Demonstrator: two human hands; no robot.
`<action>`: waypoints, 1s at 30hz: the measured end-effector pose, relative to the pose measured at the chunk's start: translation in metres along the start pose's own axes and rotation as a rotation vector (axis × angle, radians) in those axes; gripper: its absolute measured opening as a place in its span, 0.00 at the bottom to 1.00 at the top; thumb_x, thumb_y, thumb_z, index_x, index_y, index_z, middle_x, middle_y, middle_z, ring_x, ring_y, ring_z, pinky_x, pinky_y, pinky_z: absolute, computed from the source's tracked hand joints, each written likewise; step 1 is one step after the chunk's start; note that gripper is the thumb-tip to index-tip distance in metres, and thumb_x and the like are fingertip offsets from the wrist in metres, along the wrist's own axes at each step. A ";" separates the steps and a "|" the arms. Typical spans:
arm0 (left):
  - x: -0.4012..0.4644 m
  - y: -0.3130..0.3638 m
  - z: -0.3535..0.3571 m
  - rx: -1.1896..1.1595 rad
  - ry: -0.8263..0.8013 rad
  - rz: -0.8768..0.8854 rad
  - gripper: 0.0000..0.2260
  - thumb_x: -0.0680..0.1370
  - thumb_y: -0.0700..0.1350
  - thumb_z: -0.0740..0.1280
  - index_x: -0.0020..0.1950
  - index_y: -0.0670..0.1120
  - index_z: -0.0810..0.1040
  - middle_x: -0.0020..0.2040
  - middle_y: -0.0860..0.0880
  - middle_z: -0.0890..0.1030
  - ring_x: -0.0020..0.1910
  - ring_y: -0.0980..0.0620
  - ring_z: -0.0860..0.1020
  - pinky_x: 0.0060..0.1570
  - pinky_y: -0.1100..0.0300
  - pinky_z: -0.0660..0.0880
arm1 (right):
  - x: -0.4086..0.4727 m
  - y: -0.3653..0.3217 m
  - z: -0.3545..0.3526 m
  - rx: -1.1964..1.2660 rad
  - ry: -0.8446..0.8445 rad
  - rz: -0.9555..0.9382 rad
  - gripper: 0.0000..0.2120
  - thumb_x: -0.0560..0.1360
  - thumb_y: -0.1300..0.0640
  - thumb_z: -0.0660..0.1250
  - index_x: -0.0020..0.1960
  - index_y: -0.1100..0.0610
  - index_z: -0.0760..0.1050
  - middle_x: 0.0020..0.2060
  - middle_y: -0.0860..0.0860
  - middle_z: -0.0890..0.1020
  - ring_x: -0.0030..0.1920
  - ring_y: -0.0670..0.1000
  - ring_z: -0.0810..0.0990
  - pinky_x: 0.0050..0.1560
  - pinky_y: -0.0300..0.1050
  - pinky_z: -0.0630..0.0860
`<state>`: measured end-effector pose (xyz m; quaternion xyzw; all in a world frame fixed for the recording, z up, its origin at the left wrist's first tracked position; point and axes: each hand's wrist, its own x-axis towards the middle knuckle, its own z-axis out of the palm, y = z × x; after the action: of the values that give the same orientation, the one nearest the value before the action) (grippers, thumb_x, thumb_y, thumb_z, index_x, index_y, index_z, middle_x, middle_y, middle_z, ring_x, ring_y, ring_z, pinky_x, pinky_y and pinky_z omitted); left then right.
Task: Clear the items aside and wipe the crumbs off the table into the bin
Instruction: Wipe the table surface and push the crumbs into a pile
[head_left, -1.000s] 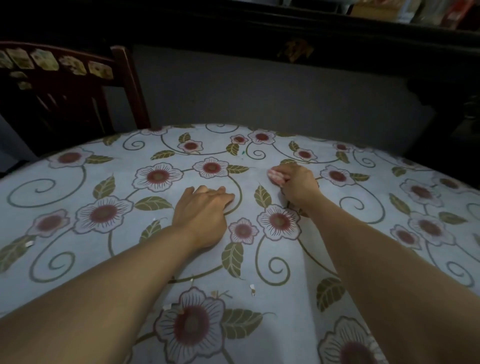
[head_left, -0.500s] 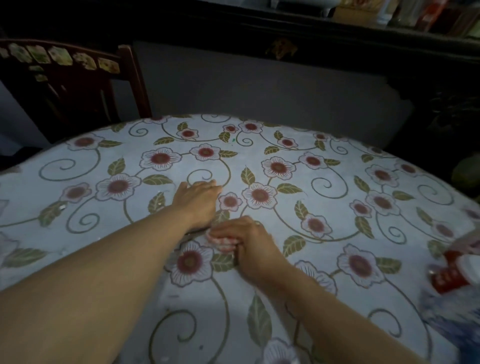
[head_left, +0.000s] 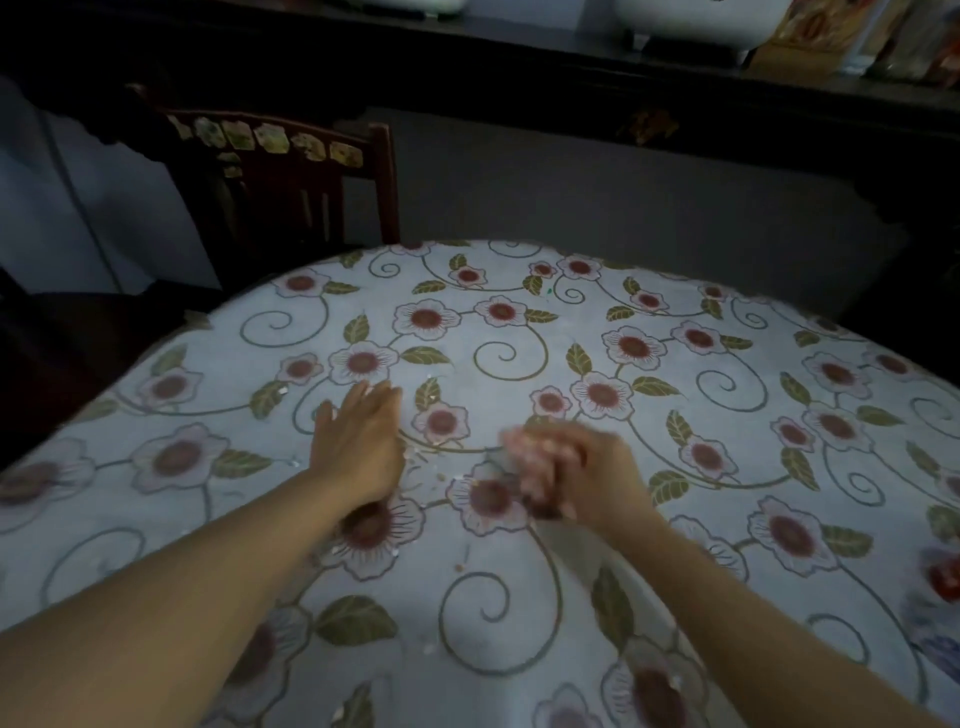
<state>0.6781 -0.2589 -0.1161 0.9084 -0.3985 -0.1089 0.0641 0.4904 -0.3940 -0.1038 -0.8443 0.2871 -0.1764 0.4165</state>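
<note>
**Wiping stroke: hand roles and surroundings**

Right hand (head_left: 582, 473) fingers (head_left: 535, 457) are curled and clamped on a pinkish cloth (head_left: 524, 452) (blurred), pressed to the bench (head_left: 727, 519) at frame centre. Left hand (head_left: 358, 441) lies flat, fingers straight and together, likely steadying the tablecloth. Crumbs (head_left: 441, 475) lie between the hands. A chair (head_left: 291, 187) stands upper left; a red item (head_left: 943, 577) sits at right edge. No bin visible.

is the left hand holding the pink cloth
No, the left hand lies flat with straight fingers on the tablecloth; the pink cloth is gripped in the right hand.
</note>
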 end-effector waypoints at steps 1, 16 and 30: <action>0.002 -0.010 0.000 0.011 -0.022 -0.010 0.28 0.78 0.42 0.57 0.77 0.46 0.53 0.78 0.49 0.54 0.77 0.49 0.50 0.75 0.44 0.48 | 0.029 0.007 0.007 -0.075 0.070 0.063 0.13 0.76 0.67 0.61 0.51 0.53 0.79 0.39 0.46 0.80 0.33 0.39 0.80 0.31 0.24 0.72; 0.019 -0.044 -0.003 -0.071 0.145 0.062 0.23 0.75 0.36 0.59 0.70 0.47 0.69 0.69 0.49 0.71 0.70 0.49 0.66 0.69 0.49 0.60 | -0.015 -0.041 0.077 -0.093 -0.119 -0.271 0.13 0.71 0.59 0.62 0.52 0.55 0.82 0.51 0.42 0.80 0.47 0.33 0.77 0.50 0.27 0.75; 0.046 -0.058 0.000 -0.025 0.186 0.065 0.15 0.74 0.38 0.57 0.54 0.48 0.79 0.50 0.45 0.82 0.53 0.44 0.77 0.64 0.50 0.63 | 0.160 0.000 0.136 -0.396 0.092 -0.159 0.15 0.74 0.64 0.64 0.59 0.54 0.77 0.55 0.52 0.77 0.46 0.41 0.72 0.48 0.31 0.69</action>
<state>0.7489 -0.2536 -0.1350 0.9003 -0.4187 -0.0270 0.1155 0.6871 -0.4134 -0.1752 -0.9207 0.2674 -0.1874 0.2139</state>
